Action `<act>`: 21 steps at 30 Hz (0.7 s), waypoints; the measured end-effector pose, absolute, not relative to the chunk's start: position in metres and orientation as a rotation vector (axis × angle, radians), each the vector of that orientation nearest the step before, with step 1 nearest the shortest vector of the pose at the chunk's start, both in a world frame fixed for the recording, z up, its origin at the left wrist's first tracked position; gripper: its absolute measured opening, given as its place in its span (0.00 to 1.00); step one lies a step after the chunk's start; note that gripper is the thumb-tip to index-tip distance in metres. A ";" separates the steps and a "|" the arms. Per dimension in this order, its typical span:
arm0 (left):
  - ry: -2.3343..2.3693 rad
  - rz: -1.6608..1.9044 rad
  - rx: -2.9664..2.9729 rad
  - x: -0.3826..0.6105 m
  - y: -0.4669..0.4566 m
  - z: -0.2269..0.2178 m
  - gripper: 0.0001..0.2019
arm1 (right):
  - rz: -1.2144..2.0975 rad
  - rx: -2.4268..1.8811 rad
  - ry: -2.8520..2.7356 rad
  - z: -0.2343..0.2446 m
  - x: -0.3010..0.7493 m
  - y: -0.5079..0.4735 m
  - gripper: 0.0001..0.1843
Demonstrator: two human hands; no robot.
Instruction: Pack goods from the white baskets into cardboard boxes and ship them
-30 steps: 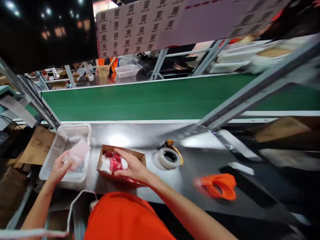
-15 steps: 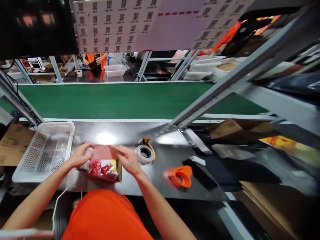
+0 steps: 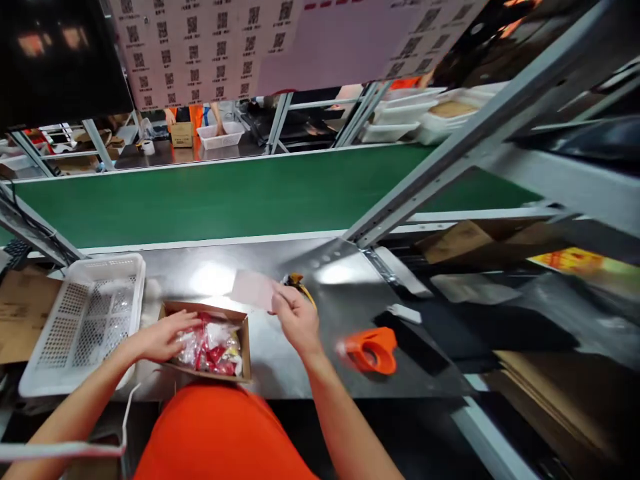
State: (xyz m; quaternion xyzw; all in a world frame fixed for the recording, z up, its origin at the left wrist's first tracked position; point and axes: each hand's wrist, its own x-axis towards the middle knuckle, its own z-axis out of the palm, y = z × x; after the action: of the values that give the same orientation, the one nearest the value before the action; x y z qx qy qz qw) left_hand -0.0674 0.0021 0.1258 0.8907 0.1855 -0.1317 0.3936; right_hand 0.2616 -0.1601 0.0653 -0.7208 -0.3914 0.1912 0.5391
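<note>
Pinching a pale pink slip [image 3: 251, 290] by one edge: right hand [image 3: 299, 321] closed on it, left hand [image 3: 161, 337] open over the carton [image 3: 245, 350].
Carton sits left of centre by the surface's [image 3: 280, 373] near edge, red and white packets [image 3: 213, 343] inside; left hand reaches over its left wall, probably steadying it (contact unclear). Edge grip likely keeps the slip flat. Overhead board [image 3: 325, 53] carries QR codes [image 3: 221, 49], captions too small to read; any print on the slip, can't tell.
</note>
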 end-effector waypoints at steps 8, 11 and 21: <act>0.135 -0.673 2.704 0.000 -0.036 0.057 0.31 | 0.485 -2.143 -0.930 -0.029 0.257 -0.201 0.41; 0.101 -0.700 2.784 0.012 -0.046 0.062 0.23 | 0.626 -2.010 -0.985 -0.020 0.229 -0.217 0.35; -0.132 -0.512 2.693 0.063 -0.044 0.034 0.19 | 0.619 -1.792 -1.108 0.037 0.190 -0.203 0.24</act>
State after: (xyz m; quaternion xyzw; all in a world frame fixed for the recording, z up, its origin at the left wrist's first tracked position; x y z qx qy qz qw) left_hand 0.0627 -0.0442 0.0343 0.9620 -0.0470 -0.1829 0.1972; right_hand 0.1900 -0.2032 0.0369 -0.7266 -0.4494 0.2508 0.4553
